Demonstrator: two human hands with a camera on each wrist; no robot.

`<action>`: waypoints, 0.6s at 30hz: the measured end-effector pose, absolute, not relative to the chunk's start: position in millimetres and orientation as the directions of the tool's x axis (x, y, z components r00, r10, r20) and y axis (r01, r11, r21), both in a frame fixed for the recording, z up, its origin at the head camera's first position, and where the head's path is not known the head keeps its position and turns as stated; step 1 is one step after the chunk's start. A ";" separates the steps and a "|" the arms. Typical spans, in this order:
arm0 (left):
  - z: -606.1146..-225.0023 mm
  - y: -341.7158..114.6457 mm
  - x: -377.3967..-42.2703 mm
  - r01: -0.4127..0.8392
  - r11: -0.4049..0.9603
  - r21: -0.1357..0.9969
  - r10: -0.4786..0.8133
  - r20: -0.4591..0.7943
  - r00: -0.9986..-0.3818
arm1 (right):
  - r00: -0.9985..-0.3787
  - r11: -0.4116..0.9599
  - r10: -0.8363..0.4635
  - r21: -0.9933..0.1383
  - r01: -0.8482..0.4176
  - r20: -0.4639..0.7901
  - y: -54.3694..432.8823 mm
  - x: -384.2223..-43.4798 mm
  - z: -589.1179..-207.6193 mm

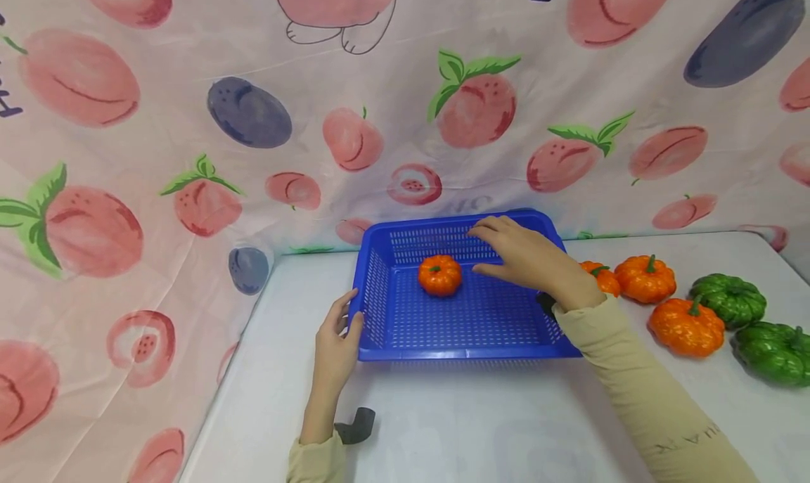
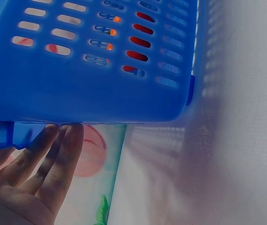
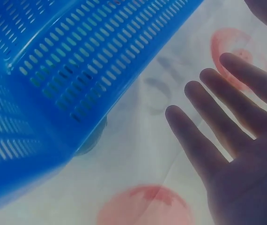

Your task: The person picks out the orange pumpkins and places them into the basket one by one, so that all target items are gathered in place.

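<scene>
My left hand is at the left side of a blue plastic basket. In the left wrist view its straight fingers touch the basket's outer wall just below the rim. Over the right half of the basket hovers my right hand, holding nothing. Its fingers are spread and fairly straight in the right wrist view, apart from the basket wall. Inside the basket, left of centre, sits one small orange pumpkin with a green stem.
To the right of the basket are more orange pumpkins, one partly hidden by my right wrist. Two green pumpkins lie farther right on the white table. A fruit-print cloth hangs behind, close to the basket's far side.
</scene>
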State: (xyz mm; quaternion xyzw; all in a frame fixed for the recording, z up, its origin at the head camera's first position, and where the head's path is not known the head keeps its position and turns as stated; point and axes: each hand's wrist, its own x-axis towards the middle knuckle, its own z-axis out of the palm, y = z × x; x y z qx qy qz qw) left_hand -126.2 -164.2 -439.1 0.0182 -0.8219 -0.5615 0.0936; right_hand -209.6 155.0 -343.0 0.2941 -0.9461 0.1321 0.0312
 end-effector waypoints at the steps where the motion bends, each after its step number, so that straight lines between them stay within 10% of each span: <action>1: -439.1 -164.3 -126.3 0.074 0.370 0.926 -0.136 0.133 -0.982 | -0.828 0.795 -0.545 -0.231 -0.561 0.135 156.3 -208.8 -342.4; 18: -434.6 -161.5 -124.4 0.071 0.365 0.928 -0.145 0.132 -0.981 | -0.866 0.820 -0.483 -0.283 -0.498 0.126 183.3 -192.5 -339.1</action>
